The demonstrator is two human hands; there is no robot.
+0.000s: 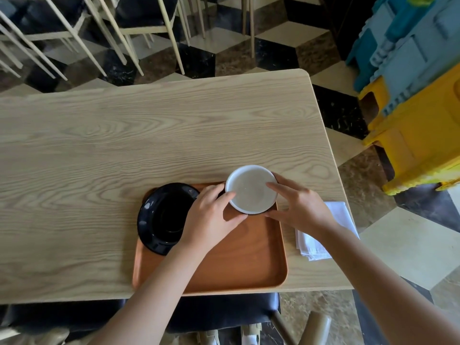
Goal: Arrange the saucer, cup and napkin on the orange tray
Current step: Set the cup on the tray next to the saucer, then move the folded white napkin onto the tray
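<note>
A white cup [251, 188] is held between both hands at the far right corner of the orange tray [239, 265]. The left hand [211, 217] is curled around the cup's left side, fingers against the rim and thumb lower on the wall; the right hand [298, 207] is pressed to its right side, a fingertip laid over the rim. Whether the cup is resting on the tray or raised just above it cannot be told. A black saucer [161, 217] is seen just left of the left hand, lying on the tray's far left corner with its edge overhanging the tray's left rim; part of it is hidden by that hand. A white folded napkin [321, 235] lies on the desk [124, 135] beneath the right wrist, just beside the tray's right edge and off the tray.
</note>
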